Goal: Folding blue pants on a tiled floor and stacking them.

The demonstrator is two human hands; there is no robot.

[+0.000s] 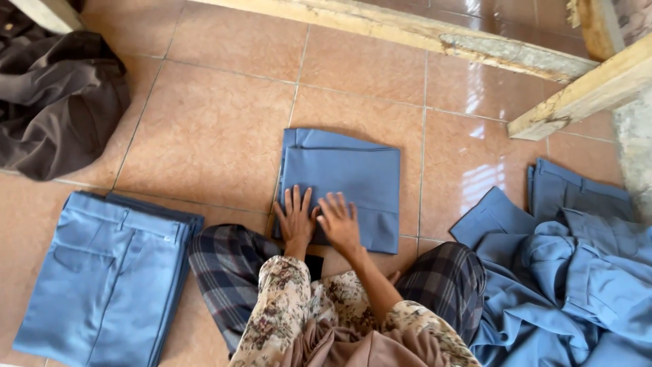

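A neat stack of folded blue trousers (105,272) lies on the orange floor tiles (210,136), then the left hand (296,217) and right hand (338,221), fingers spread flat, press the small folded blue cloth square (350,180) in the middle, beside a messy blue clothes pile (564,285).

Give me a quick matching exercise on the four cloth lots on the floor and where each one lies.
Things:
1. folded blue garment
2. stack of folded blue trousers
3. loose heap of blue garments
4. dark brown cloth

Places:
A. top left corner
B. under both hands, centre
C. lower right
D. lower left

Pairs: 1-B, 2-D, 3-C, 4-A. The left hand and right hand lie flat on the folded blue garment.
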